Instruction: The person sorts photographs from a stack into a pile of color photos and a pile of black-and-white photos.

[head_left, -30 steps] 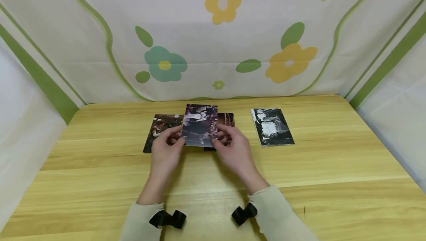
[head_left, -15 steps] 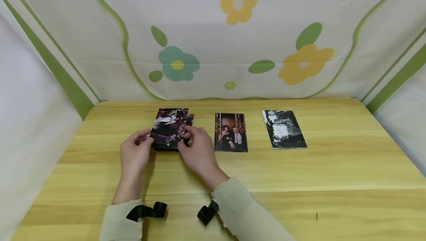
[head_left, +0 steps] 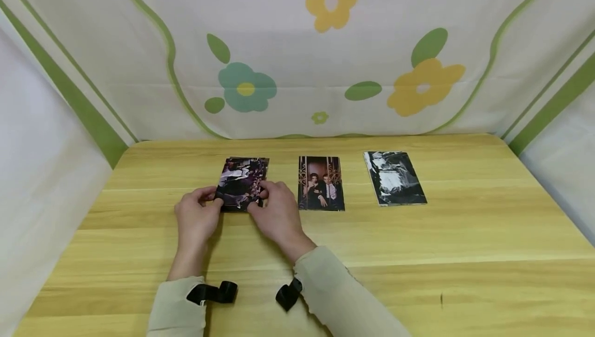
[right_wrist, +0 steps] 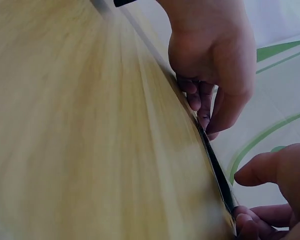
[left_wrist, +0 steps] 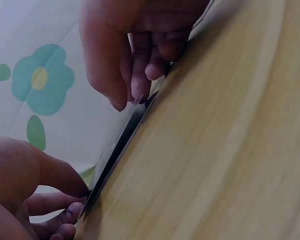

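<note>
Both my hands, left hand (head_left: 195, 217) and right hand (head_left: 274, 212), pinch the dark glossy photo stack (head_left: 242, 184); the lower prints are hidden.

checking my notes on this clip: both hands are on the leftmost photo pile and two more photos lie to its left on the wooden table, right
Not quite. Both the left hand and the right hand do hold the photo pile, but the two other photos, the couple portrait and the black-and-white one, lie to its right on the wooden table. The head view shows this.
</note>
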`<state>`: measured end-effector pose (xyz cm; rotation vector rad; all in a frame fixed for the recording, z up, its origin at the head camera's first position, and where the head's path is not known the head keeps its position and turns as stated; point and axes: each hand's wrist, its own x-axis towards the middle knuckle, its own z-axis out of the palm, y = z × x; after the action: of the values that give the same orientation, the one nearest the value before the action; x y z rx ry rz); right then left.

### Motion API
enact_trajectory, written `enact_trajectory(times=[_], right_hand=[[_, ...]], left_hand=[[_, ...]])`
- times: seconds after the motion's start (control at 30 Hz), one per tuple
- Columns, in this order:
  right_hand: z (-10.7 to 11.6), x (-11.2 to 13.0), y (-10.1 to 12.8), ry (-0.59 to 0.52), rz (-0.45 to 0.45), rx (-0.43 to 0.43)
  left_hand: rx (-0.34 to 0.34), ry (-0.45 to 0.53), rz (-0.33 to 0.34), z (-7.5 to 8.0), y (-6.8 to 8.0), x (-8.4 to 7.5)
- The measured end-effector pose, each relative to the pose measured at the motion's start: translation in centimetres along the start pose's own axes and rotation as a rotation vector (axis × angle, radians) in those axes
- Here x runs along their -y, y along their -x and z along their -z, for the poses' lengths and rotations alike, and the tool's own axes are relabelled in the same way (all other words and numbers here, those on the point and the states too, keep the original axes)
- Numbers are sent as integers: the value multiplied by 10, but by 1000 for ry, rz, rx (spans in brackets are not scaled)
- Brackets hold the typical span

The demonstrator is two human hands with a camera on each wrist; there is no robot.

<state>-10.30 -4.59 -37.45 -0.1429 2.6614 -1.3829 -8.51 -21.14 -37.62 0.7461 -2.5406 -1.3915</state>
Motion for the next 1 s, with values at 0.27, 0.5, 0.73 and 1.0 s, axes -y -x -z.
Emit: enact_trajectory(times=[0.27, 0.5, 0.73, 1.0], right_hand=[[5, -3, 2, -38, 14, 1], [28, -19, 16, -86, 158, -37], [70, -37, 21, -64, 155, -97], [106, -58, 16, -114, 29, -159]], left_hand=[[-11, -8, -8, -3, 1, -1], [-50, 56, 2, -2, 7, -4], [-44, 63, -74, -9, 23, -30], [97, 102, -208, -42, 44, -51]])
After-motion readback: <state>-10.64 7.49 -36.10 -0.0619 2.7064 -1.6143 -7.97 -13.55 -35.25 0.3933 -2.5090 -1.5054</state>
